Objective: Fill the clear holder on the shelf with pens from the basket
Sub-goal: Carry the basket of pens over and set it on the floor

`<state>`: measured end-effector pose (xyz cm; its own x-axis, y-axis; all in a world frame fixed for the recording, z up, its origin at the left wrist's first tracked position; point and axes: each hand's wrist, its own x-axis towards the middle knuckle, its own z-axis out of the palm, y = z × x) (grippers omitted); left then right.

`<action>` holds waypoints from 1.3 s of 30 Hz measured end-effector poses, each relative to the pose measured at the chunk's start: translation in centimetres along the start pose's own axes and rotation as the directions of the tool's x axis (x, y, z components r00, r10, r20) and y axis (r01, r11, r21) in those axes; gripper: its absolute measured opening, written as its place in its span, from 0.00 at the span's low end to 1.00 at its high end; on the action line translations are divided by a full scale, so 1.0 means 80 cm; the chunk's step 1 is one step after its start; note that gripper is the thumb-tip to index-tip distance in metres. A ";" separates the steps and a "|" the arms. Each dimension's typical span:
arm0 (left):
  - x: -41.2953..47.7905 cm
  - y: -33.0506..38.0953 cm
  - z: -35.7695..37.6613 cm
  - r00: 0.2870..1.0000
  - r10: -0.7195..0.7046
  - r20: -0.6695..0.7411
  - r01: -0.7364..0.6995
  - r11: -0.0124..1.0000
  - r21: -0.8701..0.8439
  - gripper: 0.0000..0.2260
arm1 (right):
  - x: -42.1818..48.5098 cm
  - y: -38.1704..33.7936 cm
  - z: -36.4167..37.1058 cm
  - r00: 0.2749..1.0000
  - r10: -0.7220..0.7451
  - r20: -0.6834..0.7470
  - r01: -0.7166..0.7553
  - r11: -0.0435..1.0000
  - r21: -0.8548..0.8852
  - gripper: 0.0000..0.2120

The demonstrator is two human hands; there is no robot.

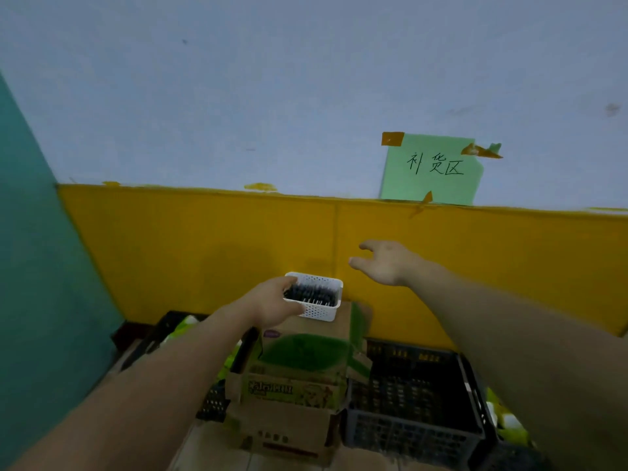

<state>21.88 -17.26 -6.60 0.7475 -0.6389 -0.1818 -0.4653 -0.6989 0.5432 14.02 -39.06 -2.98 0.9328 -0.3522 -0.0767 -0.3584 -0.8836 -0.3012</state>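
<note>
a: where's the basket [321, 311] right now?
b: on top of a cardboard box [299, 362]. i'll place everything else from the basket. it's white perforated plastic and holds a dense layer of dark pens [312, 294], lying flat as far as the blur lets me judge.
a: and the hands?
b: the left hand [268, 305] is at the basket's left end, fingers curled over the rim and thumb against the near wall, so it looks clamped on the basket. the right hand [385, 263] hangs in the air above and to the right of the basket, fingers spread apart, touching nothing.
a: how will it handle?
b: my guess is light and fairly stiff. the thin walls may flex under a 1-handed grip, though, and the load could dip toward the free end. pens are smooth and roll, so they'd slide if it tilts. i'd hold both short ends with 2 hands, or lift pens out in a small bunch pinched mid-barrel.
a: other containers?
b: a dark slatted crate [407, 433] sits below and to the right of the basket. i can't tell what's in it.
a: the clear holder?
b: not in view, nor the shelf. behind the basket there's a yellow panel [204, 239], and above and to the right a green paper sign [431, 168].
</note>
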 end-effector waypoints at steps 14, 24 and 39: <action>0.210 -0.097 -0.008 0.989 -0.058 0.133 0.069 0.995 -0.077 0.34 | 0.232 0.027 0.095 0.987 0.097 0.124 -0.097 0.995 -0.008 0.36; 0.378 -0.199 -0.010 0.965 0.001 0.263 0.009 0.999 -0.035 0.27 | 0.387 0.047 0.188 0.925 0.313 0.214 -0.331 0.942 0.053 0.36; 0.582 -0.334 0.158 0.935 -0.230 0.269 0.256 0.964 -0.067 0.37 | 0.541 0.184 0.389 0.860 0.318 0.399 -0.412 0.894 0.176 0.36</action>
<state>63.12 -32.37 -39.94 0.6785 -0.5235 -0.5153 -0.2257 -0.8161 0.5320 50.34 -57.69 -40.29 0.7033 -0.4608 -0.5413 -0.6984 -0.5903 -0.4048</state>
